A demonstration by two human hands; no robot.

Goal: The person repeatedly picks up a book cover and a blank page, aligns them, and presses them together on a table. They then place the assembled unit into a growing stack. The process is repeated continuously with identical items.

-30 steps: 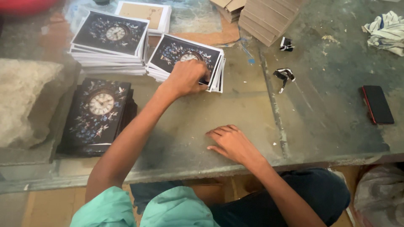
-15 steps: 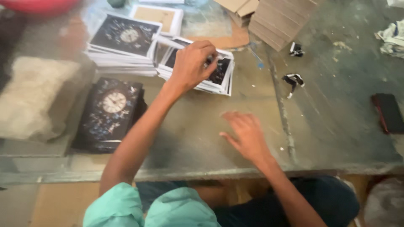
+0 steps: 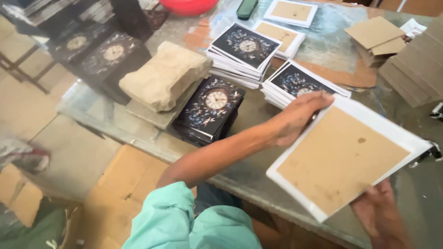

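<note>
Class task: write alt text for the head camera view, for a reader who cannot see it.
Both hands, left and right, hold a white-edged square panel, brown back up, over a worktable. Beyond it lie stacks of dark clock-face prints, a stone block and cardboard squares.

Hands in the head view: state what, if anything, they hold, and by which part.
Both hold one square panel, brown back up: the left hand at its upper left edge, the right hand under its lower edge.

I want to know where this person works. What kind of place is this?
Probably a small craft workshop that makes decorated clock panels. Stacks of printed clock-face panels cover the worn worktable, cut cardboard squares are piled nearby, and both hands hold a white-edged panel with its cardboard backing up.
</note>
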